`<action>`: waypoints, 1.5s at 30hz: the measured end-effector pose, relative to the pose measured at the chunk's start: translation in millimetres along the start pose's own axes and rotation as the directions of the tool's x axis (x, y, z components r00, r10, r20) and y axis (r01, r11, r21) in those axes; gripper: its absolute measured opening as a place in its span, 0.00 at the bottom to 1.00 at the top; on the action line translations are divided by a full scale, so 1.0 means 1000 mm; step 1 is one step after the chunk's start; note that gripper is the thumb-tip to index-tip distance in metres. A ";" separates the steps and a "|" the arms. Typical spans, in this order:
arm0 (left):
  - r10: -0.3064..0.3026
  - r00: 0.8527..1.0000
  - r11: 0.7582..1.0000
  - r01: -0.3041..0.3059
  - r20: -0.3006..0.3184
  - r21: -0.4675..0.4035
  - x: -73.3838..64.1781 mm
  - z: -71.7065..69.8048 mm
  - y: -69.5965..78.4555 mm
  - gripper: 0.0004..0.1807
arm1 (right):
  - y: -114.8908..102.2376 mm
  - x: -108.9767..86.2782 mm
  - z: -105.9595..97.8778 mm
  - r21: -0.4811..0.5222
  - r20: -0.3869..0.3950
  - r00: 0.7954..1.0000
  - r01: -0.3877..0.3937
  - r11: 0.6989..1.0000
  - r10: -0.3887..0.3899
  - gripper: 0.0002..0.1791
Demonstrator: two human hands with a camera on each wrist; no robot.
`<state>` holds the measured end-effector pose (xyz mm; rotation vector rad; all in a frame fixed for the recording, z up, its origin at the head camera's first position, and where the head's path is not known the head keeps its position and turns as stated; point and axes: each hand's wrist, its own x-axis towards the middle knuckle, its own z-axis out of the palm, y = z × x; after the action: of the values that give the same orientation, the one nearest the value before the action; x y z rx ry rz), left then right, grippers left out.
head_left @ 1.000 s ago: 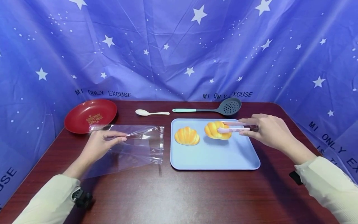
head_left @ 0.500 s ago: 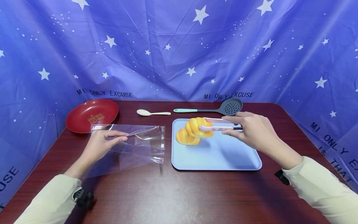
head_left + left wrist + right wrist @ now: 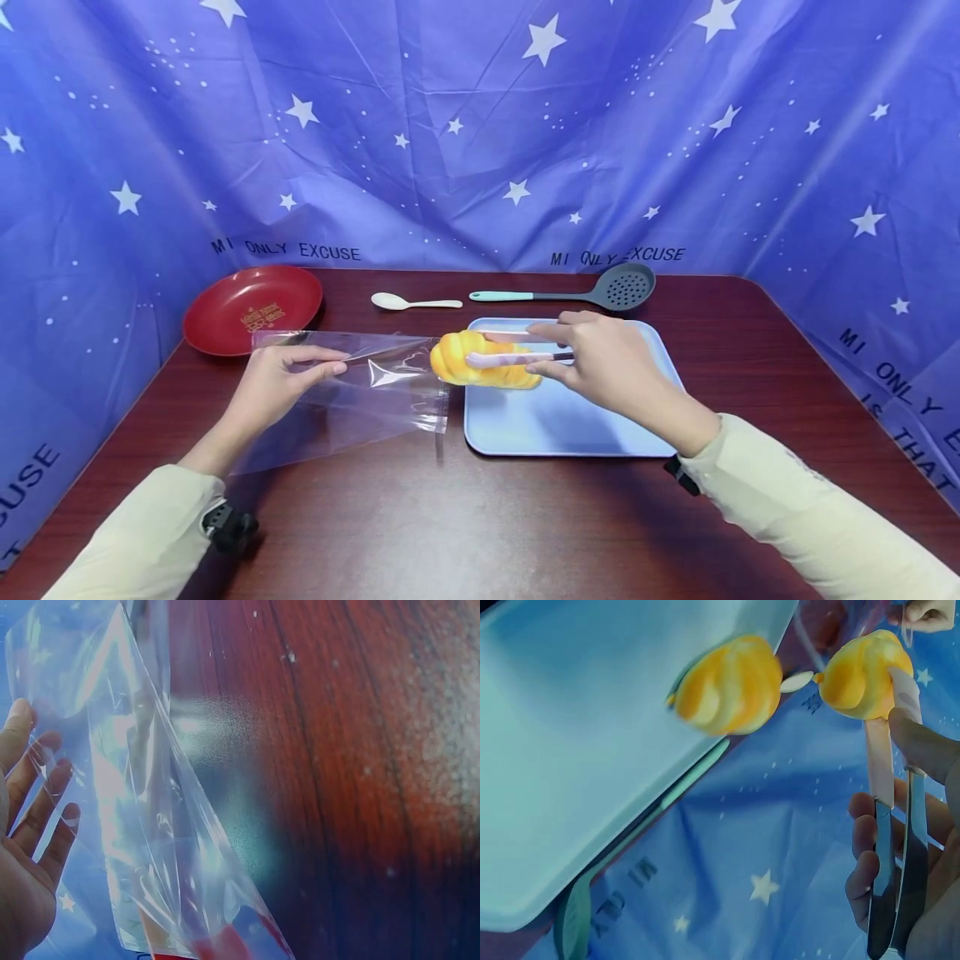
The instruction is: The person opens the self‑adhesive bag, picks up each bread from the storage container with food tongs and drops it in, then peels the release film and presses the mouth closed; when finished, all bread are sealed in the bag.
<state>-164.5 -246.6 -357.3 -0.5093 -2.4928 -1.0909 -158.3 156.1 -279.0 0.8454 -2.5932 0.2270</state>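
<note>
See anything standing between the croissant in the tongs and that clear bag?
Nothing visible does. The held croissant appears at the edge of the clear bag; the other croissant lies on the tray, off the path. Whether they touch is unclear.

Blue cloth backdrop [image 3: 457, 171], white-starred and black-lettered, is hanging creased along back and both sides; glossy red-brown wood-grain surface [image 3: 480, 525] is reflecting pale light.

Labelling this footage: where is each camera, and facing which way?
Head: worn on head, facing forward and down at table; left hand, right hand, sleeves show.
Left wrist: worn there, facing clear bag and table; left hand shows.
Right wrist: worn there, facing tongs, tray, pastries; right hand near, left hand beyond.
Shared by head and right wrist: tray, tongs, pastries.
</note>
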 end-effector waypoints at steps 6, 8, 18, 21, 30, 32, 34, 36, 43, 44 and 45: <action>-0.015 1.000 1.000 0.014 -0.006 -0.028 0.001 0.001 0.001 0.11 | -0.016 0.012 0.017 0.051 0.045 0.999 -0.007 0.999 0.005 0.24; -0.012 1.000 1.000 0.012 -0.012 -0.024 0.001 0.001 0.001 0.11 | -0.021 0.015 0.022 0.067 0.057 0.998 -0.015 0.998 0.011 0.24; -0.008 1.000 1.000 0.007 -0.025 -0.017 0.002 0.000 0.002 0.11 | -0.040 0.035 0.044 0.134 0.147 0.988 -0.058 0.989 0.038 0.24; -0.011 1.000 1.000 0.011 -0.028 -0.024 0.002 0.000 0.003 0.11 | -0.044 0.041 0.050 0.179 0.188 0.980 -0.093 0.979 0.059 0.26; -0.001 0.999 0.999 0.000 -0.035 -0.040 0.002 0.000 0.005 0.12 | -0.055 0.054 0.062 0.271 0.288 0.954 -0.164 0.948 0.082 0.26; -0.003 0.999 0.999 0.001 -0.033 -0.051 0.002 0.001 0.005 0.12 | -0.057 0.056 0.064 0.274 0.299 0.951 -0.162 0.948 0.076 0.27; -0.008 0.999 0.998 0.006 -0.032 -0.061 0.002 0.001 0.005 0.11 | -0.060 0.058 0.066 0.275 0.308 0.949 -0.161 0.948 0.072 0.26; -0.013 0.999 0.997 0.011 -0.031 -0.070 0.002 0.002 0.006 0.11 | -0.063 0.060 0.068 0.269 0.312 0.948 -0.157 0.950 0.069 0.26; -0.003 0.998 0.999 0.000 -0.067 -0.041 0.003 0.002 0.006 0.10 | -0.079 0.062 0.072 0.186 0.302 0.953 -0.086 0.979 0.026 0.26; -0.002 0.997 0.999 0.000 -0.071 -0.038 0.003 0.002 0.006 0.10 | -0.081 0.062 0.073 0.168 0.303 0.953 -0.075 0.983 0.022 0.26; 0.000 0.997 1.000 -0.002 -0.076 -0.031 0.003 0.002 0.006 0.10 | -0.083 0.062 0.073 0.154 0.306 0.952 -0.068 0.986 0.018 0.26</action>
<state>-164.4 -240.8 -352.9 -0.4694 -2.4132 -1.1291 -178.6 36.3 -316.6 0.9456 -2.9147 0.3499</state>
